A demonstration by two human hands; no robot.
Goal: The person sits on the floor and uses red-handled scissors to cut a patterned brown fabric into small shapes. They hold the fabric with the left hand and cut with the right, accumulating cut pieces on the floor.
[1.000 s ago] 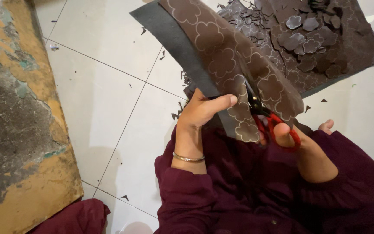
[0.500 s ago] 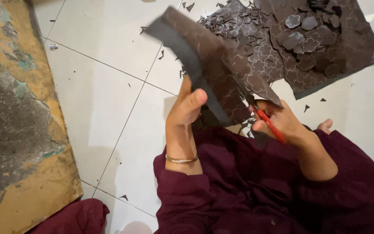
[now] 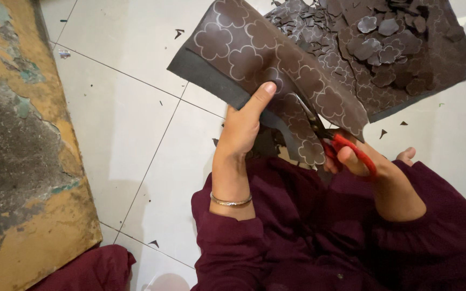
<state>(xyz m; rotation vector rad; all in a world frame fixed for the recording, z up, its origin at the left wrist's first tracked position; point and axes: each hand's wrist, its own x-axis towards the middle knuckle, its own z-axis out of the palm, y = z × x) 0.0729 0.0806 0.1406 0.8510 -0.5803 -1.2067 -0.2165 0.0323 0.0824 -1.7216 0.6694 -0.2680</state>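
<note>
White floor tiles (image 3: 136, 97) with dark grout lines fill the background, with a worn slab of peeling yellow and grey paint (image 3: 22, 151) at the far left. Next comes the left hand (image 3: 242, 126), wearing a thin metal bangle (image 3: 231, 201), closed on a dark brown foam sheet printed with pale flower outlines (image 3: 254, 59), thumb on top, held tilted above the floor. Right of it, the right hand (image 3: 360, 159) grips red-handled scissors (image 3: 335, 143), blades in the sheet. Beyond lies a pile of cut brown flower shapes (image 3: 384, 43).
</note>
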